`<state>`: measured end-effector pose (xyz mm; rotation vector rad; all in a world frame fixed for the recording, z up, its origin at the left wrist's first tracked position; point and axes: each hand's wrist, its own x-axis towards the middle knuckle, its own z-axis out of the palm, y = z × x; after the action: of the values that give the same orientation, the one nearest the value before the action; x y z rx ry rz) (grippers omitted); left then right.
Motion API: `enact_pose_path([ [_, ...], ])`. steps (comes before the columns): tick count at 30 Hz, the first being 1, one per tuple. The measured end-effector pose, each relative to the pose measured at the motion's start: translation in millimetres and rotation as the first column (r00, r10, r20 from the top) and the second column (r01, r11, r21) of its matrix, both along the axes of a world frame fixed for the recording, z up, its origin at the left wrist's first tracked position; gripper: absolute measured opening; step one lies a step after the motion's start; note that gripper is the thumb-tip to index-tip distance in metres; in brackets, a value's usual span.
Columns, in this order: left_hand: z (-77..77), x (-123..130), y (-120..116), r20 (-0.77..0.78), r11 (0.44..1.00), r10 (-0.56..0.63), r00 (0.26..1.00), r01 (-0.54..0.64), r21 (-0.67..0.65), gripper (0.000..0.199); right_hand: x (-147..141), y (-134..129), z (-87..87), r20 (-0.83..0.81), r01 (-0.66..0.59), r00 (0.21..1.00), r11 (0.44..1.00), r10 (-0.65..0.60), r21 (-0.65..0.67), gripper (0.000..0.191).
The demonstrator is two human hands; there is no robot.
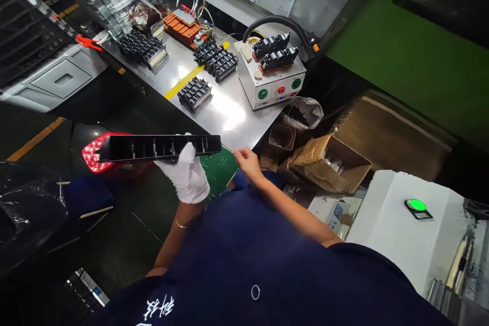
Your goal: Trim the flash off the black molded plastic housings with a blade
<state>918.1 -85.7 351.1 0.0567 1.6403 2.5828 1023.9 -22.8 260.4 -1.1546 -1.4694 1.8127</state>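
My left hand (pixel 189 178), in a white glove, grips a long black plastic part (pixel 126 147) with several cross ribs along its hollow side. The part is held level above the floor, just short of the metal workbench. Bare and curled, my right hand (pixel 249 164) is beside the part's right end, apart from it. Its fingertips are drawn together, and whether anything small is between them is hidden. On the workbench (pixel 160 79) stand groups of black moulded parts (pixel 194 93). Two more black parts (pixel 278 58) lie on orange-brown holders on top of a white control box (pixel 267 86).
An orange fixture (pixel 183 28) with hoses stands at the back of the bench. Open cardboard boxes (pixel 332 163) and a bag (pixel 309 112) of black pieces are right of it. A white machine with a green button (pixel 416 206) is at right. A red stool (pixel 95 155) is at left.
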Motion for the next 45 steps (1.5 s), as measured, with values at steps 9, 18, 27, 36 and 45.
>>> enact_pose_path([
  [9,0.5,-15.7,-8.1,0.185,0.978,-0.198,0.963,0.182,0.100,0.043,15.1,6.9,43.5,-0.061,-0.167,0.979,0.942,0.193,0.292,0.032],
  [18,-12.7,-2.4,-8.6,0.080,0.984,-0.178,0.981,0.176,0.029,0.062,13.8,3.7,65.9,-0.055,-0.190,0.969,0.869,0.241,0.456,0.019],
  [27,-27.4,7.7,-10.3,-0.389,0.978,-0.089,0.917,0.006,-0.210,0.064,-2.8,-18.8,62.1,-0.224,-0.128,0.969,0.989,0.109,-0.070,0.033],
  [36,-19.6,12.6,-14.0,-0.195,0.947,-0.103,0.976,0.036,-0.320,0.064,-6.0,-13.2,27.8,-0.114,-0.040,0.993,0.999,0.038,-0.014,0.035],
  [45,-5.2,8.8,-18.4,0.103,0.988,-0.149,0.983,0.152,-0.013,0.055,16.8,11.0,29.4,-0.051,-0.067,0.996,0.979,0.078,0.193,0.039],
])
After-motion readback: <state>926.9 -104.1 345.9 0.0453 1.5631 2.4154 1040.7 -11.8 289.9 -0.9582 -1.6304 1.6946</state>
